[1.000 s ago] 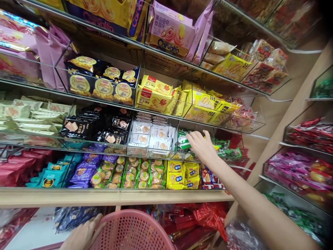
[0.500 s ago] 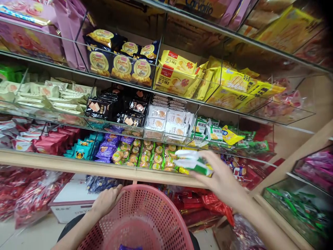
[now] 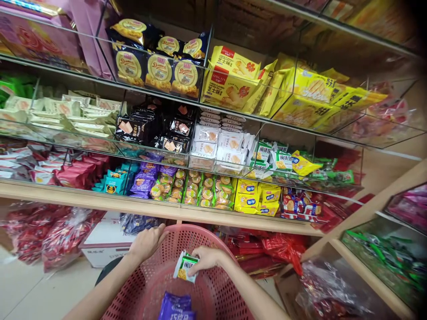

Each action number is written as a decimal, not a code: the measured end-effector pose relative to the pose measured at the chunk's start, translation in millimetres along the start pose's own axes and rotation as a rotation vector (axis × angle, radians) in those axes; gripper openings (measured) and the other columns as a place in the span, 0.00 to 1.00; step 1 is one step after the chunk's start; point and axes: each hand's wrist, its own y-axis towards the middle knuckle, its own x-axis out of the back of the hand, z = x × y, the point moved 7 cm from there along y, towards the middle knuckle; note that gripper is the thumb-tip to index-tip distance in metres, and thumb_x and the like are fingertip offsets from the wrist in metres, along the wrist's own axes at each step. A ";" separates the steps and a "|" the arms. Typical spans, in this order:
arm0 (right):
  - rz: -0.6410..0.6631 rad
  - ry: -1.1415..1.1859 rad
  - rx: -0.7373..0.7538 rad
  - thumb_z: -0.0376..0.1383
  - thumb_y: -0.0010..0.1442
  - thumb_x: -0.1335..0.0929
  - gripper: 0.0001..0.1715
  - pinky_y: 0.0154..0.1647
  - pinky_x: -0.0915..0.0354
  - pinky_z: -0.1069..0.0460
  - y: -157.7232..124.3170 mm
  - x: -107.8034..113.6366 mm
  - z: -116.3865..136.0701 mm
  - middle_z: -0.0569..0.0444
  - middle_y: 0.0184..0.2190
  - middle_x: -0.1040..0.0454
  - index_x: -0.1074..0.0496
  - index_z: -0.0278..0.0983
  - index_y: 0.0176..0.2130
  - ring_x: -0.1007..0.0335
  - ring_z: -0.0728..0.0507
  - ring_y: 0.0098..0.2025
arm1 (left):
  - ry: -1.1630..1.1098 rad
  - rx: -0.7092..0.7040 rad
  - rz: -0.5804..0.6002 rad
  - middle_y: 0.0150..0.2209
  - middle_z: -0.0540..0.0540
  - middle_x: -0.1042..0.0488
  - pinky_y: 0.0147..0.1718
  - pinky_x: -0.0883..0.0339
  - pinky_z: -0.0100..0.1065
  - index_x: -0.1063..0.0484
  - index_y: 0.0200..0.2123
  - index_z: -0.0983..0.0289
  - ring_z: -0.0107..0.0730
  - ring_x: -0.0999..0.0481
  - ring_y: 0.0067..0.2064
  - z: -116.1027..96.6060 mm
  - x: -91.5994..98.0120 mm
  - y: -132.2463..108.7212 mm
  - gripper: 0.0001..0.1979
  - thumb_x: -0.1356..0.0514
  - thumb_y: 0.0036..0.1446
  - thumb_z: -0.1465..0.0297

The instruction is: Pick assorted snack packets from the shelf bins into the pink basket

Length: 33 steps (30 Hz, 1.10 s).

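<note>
My right hand (image 3: 209,261) pinches a green-and-white snack packet (image 3: 186,266) over the inside of a pink plastic basket (image 3: 160,271). At the basket's upper left rim, my left hand (image 3: 147,242) is closed around the edge. Purple snack packets (image 3: 176,306) lie on the basket's bottom. Similar green-and-white packets (image 3: 283,161) sit in a clear shelf bin at the right, with a yellow packet (image 3: 304,164) among them.
Above the basket, shelves with clear fronts hold yellow cheese-roll packs (image 3: 230,82), white packets (image 3: 231,149), black packets (image 3: 133,129) and round-cookie packs (image 3: 191,189). Below the wooden shelf edge (image 3: 200,213) stand a white box (image 3: 106,246) and bags of red packets (image 3: 63,240).
My right hand has come down and left from in front of the lower shelves into the basket, carrying the packet. The left hand stays on the rim, and more purple packets show.
</note>
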 end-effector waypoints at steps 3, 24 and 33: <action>0.125 -0.040 -0.044 0.48 0.34 0.23 0.24 0.31 0.41 0.55 14.0 -16.0 -6.0 0.61 0.26 0.28 0.25 0.38 0.30 0.33 0.47 0.33 | -0.010 -0.014 -0.011 0.38 0.63 0.22 0.34 0.30 0.44 0.36 0.48 0.65 0.51 0.22 0.39 -1.6 -0.5 0.7 0.21 0.62 0.66 0.60; 0.057 -0.253 0.003 0.55 0.39 0.28 0.48 0.57 0.42 0.41 25.8 -41.0 13.6 0.48 0.57 0.35 0.36 0.44 0.57 0.40 0.33 0.59 | -0.058 0.007 -0.030 0.42 0.65 0.23 0.38 0.31 0.42 0.37 0.52 0.64 0.47 0.23 0.42 8.3 -11.5 2.6 0.21 0.61 0.65 0.62; -0.001 -0.254 0.054 0.61 0.44 0.34 0.45 0.55 0.40 0.38 15.1 -51.0 33.9 0.43 0.55 0.33 0.33 0.37 0.54 0.37 0.31 0.56 | -0.035 -0.044 -0.046 0.43 0.64 0.24 0.35 0.30 0.45 0.35 0.51 0.65 0.50 0.22 0.40 9.8 -19.8 5.5 0.21 0.61 0.66 0.63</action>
